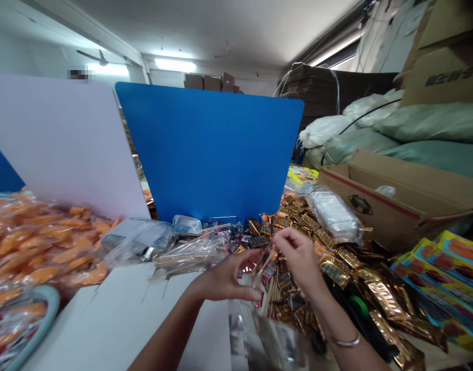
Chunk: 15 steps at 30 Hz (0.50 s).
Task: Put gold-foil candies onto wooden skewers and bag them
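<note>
My right hand (296, 253) pinches a small clear plastic packet (266, 262) between its fingers and thumb. My left hand (229, 275) curves just left of the packet, its thumb and fingers apart. Under both hands lies a heap of gold foil packets (337, 270). A clear plastic bag (259, 335) sits below my hands at the bottom of the view. Bundled thin sticks in clear bags (190, 255) lie left of my left hand. A metal bangle (345, 341) circles my right wrist.
Orange snack packets (35, 242) are piled at left, beside a white board surface (116, 319). Blue (209, 149) and white (62, 139) upright panels stand behind. An open cardboard box (375, 201) and colourful printed boxes (441, 278) stand at right, with large sacks (425, 129) beyond.
</note>
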Each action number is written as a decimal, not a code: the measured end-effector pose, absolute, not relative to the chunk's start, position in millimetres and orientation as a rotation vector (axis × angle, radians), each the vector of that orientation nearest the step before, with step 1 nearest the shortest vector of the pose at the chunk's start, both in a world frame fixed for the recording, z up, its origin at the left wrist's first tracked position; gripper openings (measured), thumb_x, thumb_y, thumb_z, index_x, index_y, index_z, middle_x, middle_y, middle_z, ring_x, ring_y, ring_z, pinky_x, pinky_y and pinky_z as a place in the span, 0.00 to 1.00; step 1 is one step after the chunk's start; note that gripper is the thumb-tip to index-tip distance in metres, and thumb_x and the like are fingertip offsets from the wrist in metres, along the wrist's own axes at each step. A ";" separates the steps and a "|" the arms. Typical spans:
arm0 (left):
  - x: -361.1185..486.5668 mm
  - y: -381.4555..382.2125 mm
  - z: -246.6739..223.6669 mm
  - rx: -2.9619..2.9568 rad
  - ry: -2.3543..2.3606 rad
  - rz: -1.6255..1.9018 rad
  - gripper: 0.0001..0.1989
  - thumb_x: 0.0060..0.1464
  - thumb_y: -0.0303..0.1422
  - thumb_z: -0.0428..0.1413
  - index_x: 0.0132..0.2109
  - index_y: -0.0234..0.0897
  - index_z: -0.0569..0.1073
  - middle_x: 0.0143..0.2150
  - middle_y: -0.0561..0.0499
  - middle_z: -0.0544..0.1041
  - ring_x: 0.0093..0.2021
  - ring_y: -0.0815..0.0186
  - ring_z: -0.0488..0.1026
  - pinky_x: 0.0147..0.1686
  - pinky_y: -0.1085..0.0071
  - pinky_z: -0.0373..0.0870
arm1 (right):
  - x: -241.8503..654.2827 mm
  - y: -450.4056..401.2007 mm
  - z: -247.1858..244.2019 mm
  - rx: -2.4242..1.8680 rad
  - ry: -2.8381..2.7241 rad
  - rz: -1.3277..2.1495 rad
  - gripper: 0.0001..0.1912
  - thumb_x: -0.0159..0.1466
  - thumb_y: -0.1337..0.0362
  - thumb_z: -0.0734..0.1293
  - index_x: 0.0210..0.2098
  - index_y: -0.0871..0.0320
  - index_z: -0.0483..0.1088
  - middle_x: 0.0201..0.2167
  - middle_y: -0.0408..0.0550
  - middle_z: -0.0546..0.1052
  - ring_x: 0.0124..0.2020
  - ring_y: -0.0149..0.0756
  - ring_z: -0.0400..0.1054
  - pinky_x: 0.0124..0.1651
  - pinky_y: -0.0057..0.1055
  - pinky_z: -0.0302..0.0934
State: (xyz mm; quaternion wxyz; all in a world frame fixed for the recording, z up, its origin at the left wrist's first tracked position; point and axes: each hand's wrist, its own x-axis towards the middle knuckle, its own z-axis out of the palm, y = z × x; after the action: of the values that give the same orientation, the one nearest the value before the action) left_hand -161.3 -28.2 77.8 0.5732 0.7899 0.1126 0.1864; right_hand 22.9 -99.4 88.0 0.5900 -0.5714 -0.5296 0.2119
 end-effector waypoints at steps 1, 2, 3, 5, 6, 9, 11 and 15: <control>-158.4 -33.5 78.0 1.846 0.297 0.478 0.43 0.41 0.35 0.68 0.63 0.43 0.60 0.56 0.42 0.69 0.54 0.54 0.67 0.52 0.58 0.65 | 24.9 -99.6 94.0 -1.345 -1.219 0.454 0.08 0.59 0.60 0.64 0.27 0.58 0.69 0.21 0.41 0.69 0.24 0.30 0.61 0.27 0.25 0.55; -154.4 -38.8 77.1 1.827 0.316 0.521 0.45 0.40 0.34 0.68 0.64 0.43 0.57 0.57 0.41 0.68 0.55 0.53 0.66 0.53 0.57 0.64 | 25.8 -100.1 99.8 -1.365 -1.234 0.437 0.08 0.58 0.61 0.65 0.26 0.58 0.68 0.20 0.40 0.68 0.23 0.30 0.61 0.26 0.25 0.54; -149.7 -44.2 75.5 1.800 0.317 0.566 0.46 0.39 0.34 0.69 0.64 0.43 0.56 0.58 0.41 0.67 0.56 0.53 0.65 0.55 0.57 0.63 | 25.6 -100.7 105.0 -1.387 -1.270 0.443 0.08 0.57 0.62 0.65 0.25 0.59 0.68 0.19 0.40 0.68 0.22 0.29 0.60 0.26 0.25 0.53; -140.0 -54.7 71.7 1.727 0.293 0.670 0.44 0.41 0.33 0.68 0.63 0.41 0.57 0.58 0.42 0.67 0.58 0.53 0.64 0.57 0.56 0.60 | 22.4 -102.3 113.1 -1.421 -1.340 0.500 0.07 0.56 0.64 0.65 0.24 0.59 0.68 0.18 0.40 0.67 0.21 0.29 0.60 0.25 0.25 0.53; -135.9 -59.7 70.2 1.684 0.290 0.721 0.39 0.45 0.33 0.66 0.62 0.41 0.59 0.58 0.42 0.67 0.58 0.54 0.64 0.58 0.57 0.59 | 20.2 -103.3 116.0 -1.424 -1.344 0.537 0.07 0.56 0.64 0.65 0.24 0.59 0.68 0.18 0.39 0.67 0.21 0.29 0.60 0.24 0.24 0.53; -130.2 -72.0 70.5 1.558 0.324 0.790 0.22 0.56 0.34 0.57 0.57 0.38 0.66 0.52 0.44 0.72 0.54 0.57 0.67 0.56 0.58 0.61 | 15.0 -106.7 121.8 -1.377 -1.311 0.642 0.08 0.58 0.61 0.64 0.26 0.59 0.68 0.18 0.39 0.67 0.21 0.29 0.60 0.24 0.24 0.54; -131.5 -77.5 74.6 1.488 0.307 0.795 0.19 0.57 0.34 0.55 0.55 0.38 0.67 0.50 0.44 0.73 0.52 0.58 0.69 0.55 0.60 0.62 | 13.9 -109.5 124.1 -1.358 -1.308 0.658 0.09 0.59 0.60 0.64 0.27 0.58 0.68 0.19 0.39 0.67 0.21 0.28 0.60 0.24 0.24 0.54; -136.2 -82.8 84.0 1.340 0.326 0.904 0.18 0.58 0.39 0.55 0.53 0.38 0.69 0.42 0.46 0.78 0.42 0.61 0.75 0.44 0.66 0.69 | 13.5 -116.0 125.1 -1.393 -1.366 0.634 0.09 0.59 0.60 0.64 0.27 0.59 0.68 0.20 0.40 0.67 0.22 0.28 0.60 0.23 0.24 0.53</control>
State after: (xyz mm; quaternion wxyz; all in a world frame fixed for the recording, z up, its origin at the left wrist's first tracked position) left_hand -136.2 -82.8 84.0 0.6789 0.5966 0.1452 0.4025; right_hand 13.5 -116.0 125.1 0.5185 -0.5806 -0.5693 0.2644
